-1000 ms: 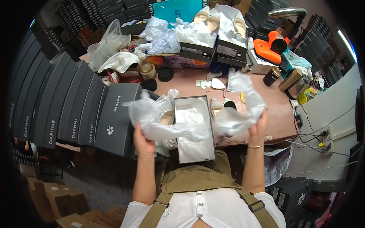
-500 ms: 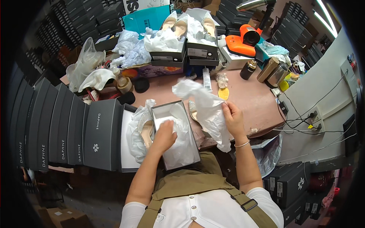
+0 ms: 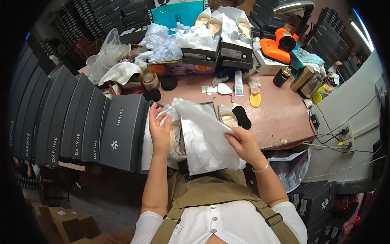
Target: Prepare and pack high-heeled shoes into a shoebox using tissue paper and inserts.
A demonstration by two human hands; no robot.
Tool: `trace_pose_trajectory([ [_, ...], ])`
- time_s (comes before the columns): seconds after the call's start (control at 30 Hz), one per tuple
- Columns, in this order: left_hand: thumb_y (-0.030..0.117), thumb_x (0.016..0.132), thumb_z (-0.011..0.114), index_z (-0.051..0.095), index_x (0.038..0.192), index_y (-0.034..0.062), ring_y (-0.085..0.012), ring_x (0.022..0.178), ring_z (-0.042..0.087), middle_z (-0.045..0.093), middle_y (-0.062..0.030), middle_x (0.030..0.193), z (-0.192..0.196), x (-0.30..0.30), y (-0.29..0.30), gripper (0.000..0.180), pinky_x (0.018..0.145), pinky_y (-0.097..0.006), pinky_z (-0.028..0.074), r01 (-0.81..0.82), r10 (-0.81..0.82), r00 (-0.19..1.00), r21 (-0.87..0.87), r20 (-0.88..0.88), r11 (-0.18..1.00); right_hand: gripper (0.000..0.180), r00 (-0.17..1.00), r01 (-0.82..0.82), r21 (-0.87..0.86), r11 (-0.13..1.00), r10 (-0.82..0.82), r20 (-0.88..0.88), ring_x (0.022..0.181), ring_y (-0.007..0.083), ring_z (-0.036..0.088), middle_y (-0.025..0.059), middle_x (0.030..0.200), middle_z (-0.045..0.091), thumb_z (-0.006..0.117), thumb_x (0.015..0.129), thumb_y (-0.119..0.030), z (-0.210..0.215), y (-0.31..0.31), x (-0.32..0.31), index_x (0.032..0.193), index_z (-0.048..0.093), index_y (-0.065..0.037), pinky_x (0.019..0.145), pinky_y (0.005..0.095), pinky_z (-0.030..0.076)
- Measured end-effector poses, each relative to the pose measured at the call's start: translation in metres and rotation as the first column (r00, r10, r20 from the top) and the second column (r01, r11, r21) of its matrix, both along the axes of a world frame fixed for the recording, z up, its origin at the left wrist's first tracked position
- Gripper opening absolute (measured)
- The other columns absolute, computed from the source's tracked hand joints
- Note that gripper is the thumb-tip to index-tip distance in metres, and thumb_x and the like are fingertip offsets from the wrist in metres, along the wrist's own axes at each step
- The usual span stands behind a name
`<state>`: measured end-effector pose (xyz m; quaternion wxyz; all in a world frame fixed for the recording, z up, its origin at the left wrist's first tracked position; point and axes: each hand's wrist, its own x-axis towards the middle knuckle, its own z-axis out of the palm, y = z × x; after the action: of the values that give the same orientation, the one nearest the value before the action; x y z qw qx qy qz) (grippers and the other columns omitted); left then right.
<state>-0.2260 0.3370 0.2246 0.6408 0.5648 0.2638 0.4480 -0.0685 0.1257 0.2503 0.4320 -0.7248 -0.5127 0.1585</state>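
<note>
An open shoe box [image 3: 211, 106] lies at the near edge of the pink table [image 3: 280, 118], covered by a sheet of white tissue paper [image 3: 205, 136]. My left hand [image 3: 159, 131] pinches the paper's left edge near its top corner. My right hand [image 3: 243, 143] presses on the paper's right side, fingers bent over it. A glittery pointed shoe [image 3: 226, 116] sticks out at the box's right edge. Another glittery shoe [image 3: 175, 140] shows beside my left hand, partly hidden by the paper.
A row of grey shoe boxes [image 3: 77, 126] stands on edge at my left. Open boxes with beige shoes [image 3: 215, 24] and crumpled paper [image 3: 162, 44] fill the table's back. An orange tool [image 3: 276, 46], insoles [image 3: 255, 99], small jars and cables lie to the right.
The tissue paper, held up at the right a moment ago, has come down flat over the box. My left hand went from the box's middle to the paper's left edge.
</note>
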Motion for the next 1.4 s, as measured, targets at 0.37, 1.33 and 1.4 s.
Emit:
trace_pose_trajectory([
  [0.37,0.012,0.096,0.055,0.058,0.107,0.0021,-0.0087,0.089,0.058,0.064,-0.0016,0.1,-0.033,0.02,-0.046,0.015,0.081,-0.024,0.048,0.296,-0.082,0.917,-0.526,0.391,0.797,0.046,0.826,-0.013,-0.167,0.986,0.105,0.554,0.071,0.0299,0.056,0.0098,0.081,0.054,0.059,0.077,-0.007,-0.015,0.005,-0.06,0.122,0.053,-0.008,0.065,0.0441,0.048],
  [1.33,0.01,0.084,0.061,0.062,0.1,0.0009,-0.0325,0.088,0.062,0.064,-0.0169,0.094,-0.002,-0.04,-0.003,0.019,0.076,-0.037,0.05,0.748,-0.193,0.455,0.255,-0.869,0.613,0.023,0.983,-0.174,-0.288,0.942,0.149,-0.107,0.069,0.0362,0.055,0.0208,0.075,0.057,0.063,0.085,-0.017,0.03,-0.015,0.035,0.082,0.056,0.004,0.062,0.0396,0.043],
  [1.4,0.009,0.087,0.058,0.061,0.098,0.0008,-0.0257,0.078,0.062,0.063,-0.0122,0.085,-0.011,-0.049,-0.006,0.014,0.068,-0.034,0.049,0.618,-0.151,0.647,0.398,-0.747,0.678,0.023,0.988,-0.154,-0.326,0.933,0.134,-0.083,0.068,0.0357,0.055,0.0212,0.074,0.056,0.064,0.085,-0.017,0.029,-0.026,0.039,0.079,0.055,0.003,0.062,0.0403,0.043],
])
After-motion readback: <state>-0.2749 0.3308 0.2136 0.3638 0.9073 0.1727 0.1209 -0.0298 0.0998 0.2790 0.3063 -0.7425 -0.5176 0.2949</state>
